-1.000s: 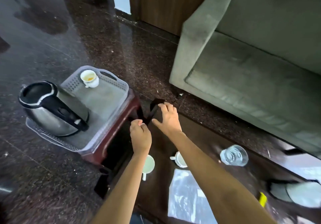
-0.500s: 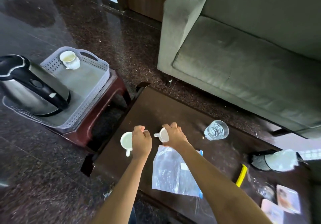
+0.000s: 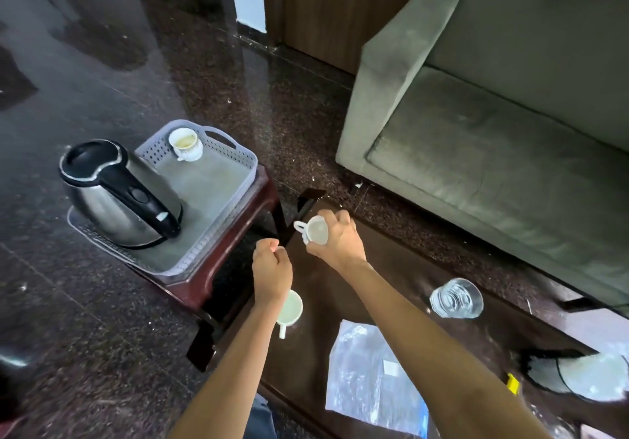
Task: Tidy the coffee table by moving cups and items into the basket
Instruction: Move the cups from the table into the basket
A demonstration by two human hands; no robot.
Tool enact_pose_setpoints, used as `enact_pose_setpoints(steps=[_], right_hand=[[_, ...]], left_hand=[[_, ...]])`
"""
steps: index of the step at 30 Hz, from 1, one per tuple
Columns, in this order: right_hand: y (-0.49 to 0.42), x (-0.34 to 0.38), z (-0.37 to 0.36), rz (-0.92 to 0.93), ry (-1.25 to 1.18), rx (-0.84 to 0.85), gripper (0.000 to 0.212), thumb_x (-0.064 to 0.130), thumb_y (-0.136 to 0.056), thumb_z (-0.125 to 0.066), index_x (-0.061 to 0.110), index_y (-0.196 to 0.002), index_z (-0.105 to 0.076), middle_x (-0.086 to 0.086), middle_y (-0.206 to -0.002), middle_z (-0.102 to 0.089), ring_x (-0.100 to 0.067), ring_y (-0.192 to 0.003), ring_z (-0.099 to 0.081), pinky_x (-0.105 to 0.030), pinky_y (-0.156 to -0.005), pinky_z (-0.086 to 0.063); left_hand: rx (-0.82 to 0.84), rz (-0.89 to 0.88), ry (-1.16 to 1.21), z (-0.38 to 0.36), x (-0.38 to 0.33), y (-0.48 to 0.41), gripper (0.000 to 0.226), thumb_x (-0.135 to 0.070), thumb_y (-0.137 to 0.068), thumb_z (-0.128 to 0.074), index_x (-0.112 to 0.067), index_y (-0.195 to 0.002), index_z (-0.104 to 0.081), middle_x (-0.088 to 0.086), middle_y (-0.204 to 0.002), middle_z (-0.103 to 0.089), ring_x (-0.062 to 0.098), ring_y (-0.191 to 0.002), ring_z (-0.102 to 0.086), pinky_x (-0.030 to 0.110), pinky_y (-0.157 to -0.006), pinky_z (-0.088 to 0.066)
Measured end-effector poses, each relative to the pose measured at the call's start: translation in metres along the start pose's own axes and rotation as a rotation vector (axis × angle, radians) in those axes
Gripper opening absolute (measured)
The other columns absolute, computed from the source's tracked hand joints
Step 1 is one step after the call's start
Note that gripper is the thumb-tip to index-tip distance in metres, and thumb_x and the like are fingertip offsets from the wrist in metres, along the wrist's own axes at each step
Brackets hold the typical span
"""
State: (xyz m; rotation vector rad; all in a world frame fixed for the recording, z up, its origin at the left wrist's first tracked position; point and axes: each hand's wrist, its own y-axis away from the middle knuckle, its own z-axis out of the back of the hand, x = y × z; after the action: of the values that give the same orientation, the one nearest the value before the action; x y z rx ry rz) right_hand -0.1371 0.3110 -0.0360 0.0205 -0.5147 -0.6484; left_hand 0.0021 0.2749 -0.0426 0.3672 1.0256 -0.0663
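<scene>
Lifted since half a second ago, the white cup [image 3: 316,230] in the right hand [image 3: 335,239] now hangs above the coffee-table surface [image 3: 401,288] corner, heading toward the basket [image 3: 238,156]
Head view: right fingers [image 3: 337,219] are clamped on that cup, handle pointing left; the left hand [image 3: 271,273] is curled into a fist above a second cup [image 3: 289,309], and I cannot tell whether it grips anything. Done, as I judge it: one used teacup [image 3: 185,144] and the electric kettle [image 3: 119,193] sit in the basket on the red stool [image 3: 235,234]. Left on the surface: the second cup, a water glass [image 3: 456,298], a plastic bag [image 3: 371,387], other clutter at right
</scene>
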Motion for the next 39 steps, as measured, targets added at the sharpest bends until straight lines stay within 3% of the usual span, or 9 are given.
enact_pose_setpoints(steps=[4, 10, 15, 23, 30, 35, 39], right_hand=[[-0.050, 0.065, 0.019, 0.133, -0.007, -0.026, 0.072, 0.038, -0.071, -0.074, 0.020, -0.134, -0.044, -0.012, -0.123, -0.044, -0.034, -0.113, -0.046, -0.042, -0.090, -0.047], [-0.123, 0.145, 0.021, 0.283, 0.031, 0.022, 0.073, 0.033, -0.073, -0.075, 0.018, -0.137, -0.042, -0.013, -0.126, -0.043, -0.035, -0.114, -0.044, -0.044, -0.095, -0.047], [-0.176, 0.190, 0.004, 0.368, 0.129, 0.153, 0.079, 0.027, -0.074, -0.077, 0.016, -0.141, -0.038, -0.010, -0.137, -0.041, -0.033, -0.123, -0.041, -0.047, -0.101, -0.042], [-0.229, 0.218, -0.039, 0.495, 0.284, 0.231, 0.085, 0.024, -0.070, -0.080, 0.023, -0.142, -0.035, 0.000, -0.139, -0.049, -0.025, -0.129, -0.031, -0.041, -0.103, -0.026], [-0.249, 0.220, -0.064, 0.516, 0.268, 0.276, 0.068, 0.022, -0.069, -0.080, 0.021, -0.126, -0.042, -0.003, -0.129, -0.052, -0.025, -0.131, -0.026, -0.043, -0.104, -0.023], [-0.254, 0.219, -0.073, 0.465, 0.197, 0.293, 0.069, 0.019, -0.065, -0.081, 0.027, -0.119, -0.038, -0.012, -0.135, -0.038, -0.033, -0.137, -0.020, -0.043, -0.106, -0.021], [-0.250, 0.218, -0.068, 0.495, 0.216, 0.274, 0.067, 0.018, -0.072, -0.078, 0.018, -0.128, -0.040, -0.008, -0.138, -0.045, -0.030, -0.141, -0.016, -0.045, -0.108, -0.021]], left_hand=[[-0.085, -0.060, 0.013, 0.037, -0.019, -0.047, 0.022, -0.010, -0.097, -0.039, -0.004, -0.114, -0.053, 0.013, -0.114, -0.060, 0.027, -0.105, -0.059, 0.041, -0.096, -0.047], [-0.169, 0.003, 0.078, 0.084, -0.035, -0.122, 0.024, -0.006, -0.094, -0.037, -0.001, -0.113, -0.051, 0.018, -0.116, -0.059, 0.034, -0.106, -0.060, 0.049, -0.097, -0.046], [-0.214, 0.072, 0.144, 0.101, -0.040, -0.165, 0.026, -0.004, -0.095, -0.037, 0.001, -0.118, -0.048, 0.019, -0.122, -0.053, 0.031, -0.113, -0.051, 0.040, -0.099, -0.041], [-0.292, 0.170, 0.203, 0.095, -0.033, -0.214, 0.029, 0.002, -0.093, -0.037, 0.009, -0.119, -0.048, 0.026, -0.127, -0.052, 0.037, -0.120, -0.048, 0.036, -0.100, -0.036], [-0.276, 0.235, 0.165, 0.087, -0.023, -0.228, 0.030, -0.003, -0.095, -0.036, 0.003, -0.122, -0.047, 0.022, -0.132, -0.050, 0.035, -0.121, -0.048, 0.035, -0.097, -0.035], [-0.266, 0.250, 0.148, 0.085, -0.024, -0.231, 0.029, -0.003, -0.095, -0.036, 0.003, -0.122, -0.046, 0.021, -0.133, -0.048, 0.037, -0.120, -0.048, 0.036, -0.096, -0.035], [-0.252, 0.234, 0.113, 0.086, -0.030, -0.227, 0.030, -0.004, -0.096, -0.035, 0.002, -0.123, -0.045, 0.018, -0.136, -0.048, 0.035, -0.121, -0.048, 0.032, -0.094, -0.034]])
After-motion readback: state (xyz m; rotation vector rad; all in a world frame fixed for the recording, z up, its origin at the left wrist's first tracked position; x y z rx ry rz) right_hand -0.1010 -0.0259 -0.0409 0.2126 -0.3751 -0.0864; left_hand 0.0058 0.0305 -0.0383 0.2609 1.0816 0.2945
